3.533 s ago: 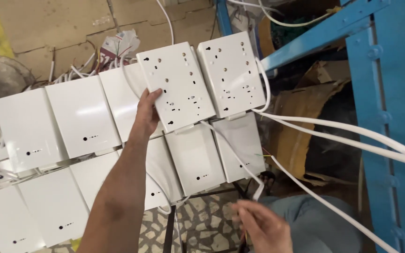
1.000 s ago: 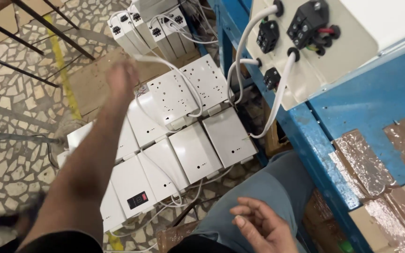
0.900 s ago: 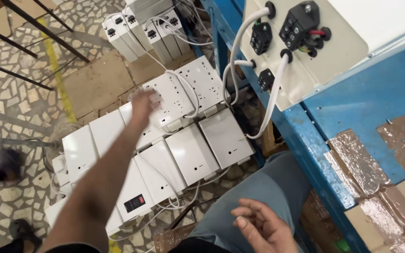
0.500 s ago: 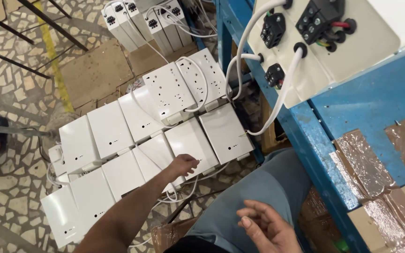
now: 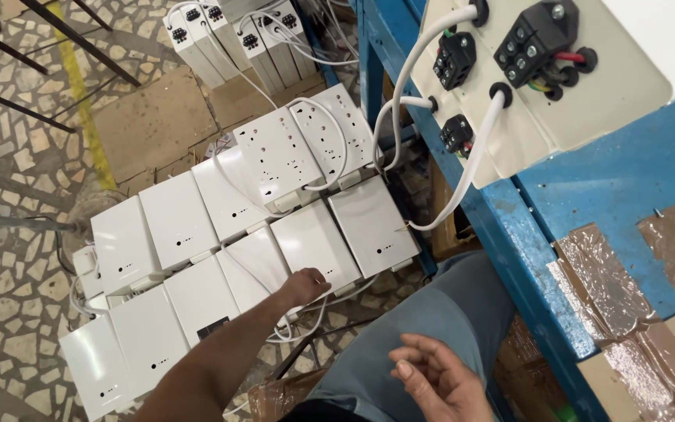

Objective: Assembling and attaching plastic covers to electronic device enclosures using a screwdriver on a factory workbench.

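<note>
**Left hand on the white boxes, right hand idle over the lap**

Nearest the camera, at about 5 o'clock, the right hand hangs palm up above the knee, its fingers loosely curled and spread, holding nothing. It sits over the grey-blue trouser leg, well apart from the boxes.

Up at about 7 o'clock, the left hand reaches out along a bare forearm to the near edge of a white box with small dots on its face. Its fingers are bent down over the box's lower edge, where thin white cables trail out. Whether they pinch a cable or only press the edge I cannot tell. That box lies just beyond the fingertips, toward 12 o'clock from the hand, flat and in line with its neighbours.

Around it, more white boxes lie in rows on the patterned stone floor, stretching toward 9 o'clock. Farther out, at about 11 o'clock, two perforated white units lie tilted on top of the rows, with white cable looped over them.

At 1 to 3 o'clock stands a blue metal bench. A cream panel on it carries black connectors and thick white leads. At 12 o'clock another cluster of boxes stands on edge.
</note>
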